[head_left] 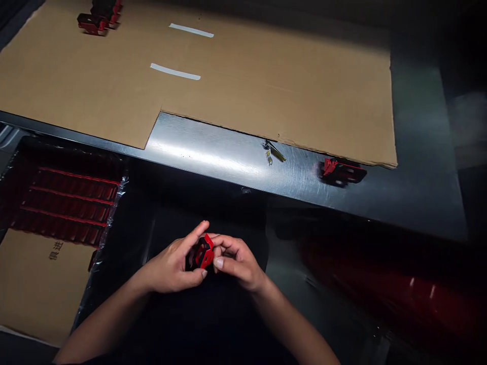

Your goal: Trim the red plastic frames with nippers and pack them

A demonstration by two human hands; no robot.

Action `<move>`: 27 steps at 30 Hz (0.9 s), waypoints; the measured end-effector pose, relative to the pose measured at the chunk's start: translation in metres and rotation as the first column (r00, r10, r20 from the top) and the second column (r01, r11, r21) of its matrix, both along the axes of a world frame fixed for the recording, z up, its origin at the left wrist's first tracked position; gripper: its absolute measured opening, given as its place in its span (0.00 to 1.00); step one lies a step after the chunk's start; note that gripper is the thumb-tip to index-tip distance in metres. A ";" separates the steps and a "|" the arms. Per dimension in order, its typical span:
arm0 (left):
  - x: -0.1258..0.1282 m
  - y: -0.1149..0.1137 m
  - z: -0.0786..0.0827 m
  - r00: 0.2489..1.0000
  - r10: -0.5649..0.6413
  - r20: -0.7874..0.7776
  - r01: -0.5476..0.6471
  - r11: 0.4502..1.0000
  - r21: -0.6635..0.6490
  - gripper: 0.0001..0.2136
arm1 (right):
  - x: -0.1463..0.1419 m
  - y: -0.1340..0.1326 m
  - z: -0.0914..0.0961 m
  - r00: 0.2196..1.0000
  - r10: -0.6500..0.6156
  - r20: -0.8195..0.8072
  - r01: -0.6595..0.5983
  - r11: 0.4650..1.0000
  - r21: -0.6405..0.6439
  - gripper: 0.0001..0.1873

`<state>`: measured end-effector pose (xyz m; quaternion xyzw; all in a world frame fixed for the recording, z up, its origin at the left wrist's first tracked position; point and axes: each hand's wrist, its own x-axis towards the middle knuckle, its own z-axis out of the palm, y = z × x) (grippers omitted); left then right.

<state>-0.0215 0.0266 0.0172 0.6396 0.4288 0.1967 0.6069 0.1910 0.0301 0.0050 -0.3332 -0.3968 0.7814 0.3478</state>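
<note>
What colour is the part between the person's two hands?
The part is red with black areas; the head view shows it best.

Left hand (171,264), right hand (236,262) around red bracket (204,252)

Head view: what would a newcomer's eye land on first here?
The left hand and right hand meet at bottom centre around a small red angular part. Above them, a large brown cardboard sheet lies on a steel table, with a red-and-black part just below its right end.
</note>
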 end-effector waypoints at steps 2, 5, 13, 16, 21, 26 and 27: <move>0.002 0.000 0.000 0.999 -0.013 -0.034 0.015 0.998 0.065 0.44 | -0.001 0.002 0.001 1.000 -0.004 0.017 0.005 0.996 -0.087 0.16; 0.003 0.001 -0.004 0.999 0.003 -0.041 0.005 0.983 0.186 0.42 | -0.004 0.003 0.003 0.996 0.018 0.092 0.001 0.978 -0.207 0.15; 0.000 0.000 -0.005 0.966 0.243 -0.093 -0.241 0.970 0.034 0.34 | -0.006 -0.003 0.003 0.977 -0.089 0.196 0.100 0.994 -0.049 0.09; 0.005 -0.001 0.001 0.955 0.272 -0.120 -0.278 0.960 -0.041 0.32 | -0.006 -0.003 0.001 0.953 -0.110 0.283 0.084 0.991 0.101 0.08; 0.020 -0.005 0.005 0.920 0.352 -0.171 -0.362 0.932 -0.029 0.35 | -0.006 -0.003 -0.002 0.924 -0.144 0.354 0.080 0.979 0.189 0.09; 0.026 -0.012 -0.001 0.888 0.445 -0.118 -0.438 0.895 0.083 0.39 | -0.004 -0.002 -0.003 0.911 -0.148 0.384 0.051 0.967 0.250 0.06; 0.026 -0.013 -0.002 0.887 0.451 -0.098 -0.440 0.890 0.116 0.41 | -0.004 -0.002 -0.002 0.912 -0.146 0.384 0.047 0.966 0.256 0.07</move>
